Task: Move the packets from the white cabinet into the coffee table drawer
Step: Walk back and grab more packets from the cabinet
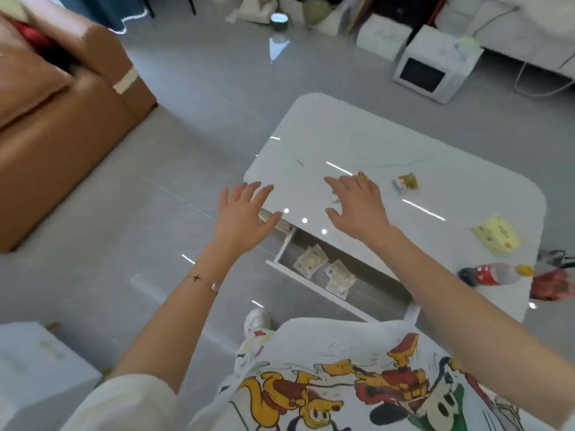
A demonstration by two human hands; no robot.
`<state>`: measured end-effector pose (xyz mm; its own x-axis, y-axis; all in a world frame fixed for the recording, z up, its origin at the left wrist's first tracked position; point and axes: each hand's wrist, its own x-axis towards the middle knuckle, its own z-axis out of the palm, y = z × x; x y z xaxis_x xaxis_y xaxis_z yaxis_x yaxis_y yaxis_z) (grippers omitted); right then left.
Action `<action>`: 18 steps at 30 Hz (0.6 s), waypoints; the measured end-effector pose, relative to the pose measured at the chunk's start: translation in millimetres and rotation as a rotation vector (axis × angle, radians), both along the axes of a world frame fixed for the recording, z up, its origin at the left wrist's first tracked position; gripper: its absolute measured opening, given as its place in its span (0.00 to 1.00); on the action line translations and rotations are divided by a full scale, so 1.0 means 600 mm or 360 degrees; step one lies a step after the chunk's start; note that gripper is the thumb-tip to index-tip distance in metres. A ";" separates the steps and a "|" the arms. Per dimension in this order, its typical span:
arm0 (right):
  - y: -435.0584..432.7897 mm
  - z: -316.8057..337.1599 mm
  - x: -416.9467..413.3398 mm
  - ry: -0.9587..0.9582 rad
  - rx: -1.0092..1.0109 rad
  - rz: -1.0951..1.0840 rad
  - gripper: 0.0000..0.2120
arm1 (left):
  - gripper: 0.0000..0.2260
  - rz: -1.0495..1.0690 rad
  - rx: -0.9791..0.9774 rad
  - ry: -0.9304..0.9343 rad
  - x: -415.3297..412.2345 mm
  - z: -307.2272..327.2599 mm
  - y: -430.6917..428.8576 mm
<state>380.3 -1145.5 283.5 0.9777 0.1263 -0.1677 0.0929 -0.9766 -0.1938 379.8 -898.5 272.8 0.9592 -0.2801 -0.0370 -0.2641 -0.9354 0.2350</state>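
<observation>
1. Sofa (pixel 62 135): brown, at far left, well apart from the table.
2. White box (pixel 37 368): on the floor at lower left.
3. Left hand (pixel 241 219): fingers spread wide and holding nothing, palm down over the table's left corner and the drawer's left end. Thin bracelet on the wrist.
4. Drawer (pixel 298 279): pulled open from the table's near side, between the two forearms.
5. Packets (pixel 311 261): pale, lying flat in the drawer. One group lay at its left end, and a second group (pixel 339 276) lay just beside it.
6. Right hand (pixel 357 206): fingers spread wide, gripping nothing, palm down over the tabletop. A small yellowish item lay partly hidden beneath it; contact could not be told.
7. Table (pixel 357 135): glossy white top with rounded corners.
8. Wrapper (pixel 406 181): yellow and white, crumpled, on the table near the right hand.
9. Yellow pad (pixel 496 233): cheese-shaped, near the table's right edge.
10. Bottle (pixel 497 273): lying on its side with a yellow cap, at the table's right corner.
</observation>
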 end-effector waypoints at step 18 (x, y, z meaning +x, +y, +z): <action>0.776 0.125 0.156 -0.0095 0.0077 0.0809 0.29 | 0.32 0.1052 0.0121 -0.0145 -0.070 0.102 0.678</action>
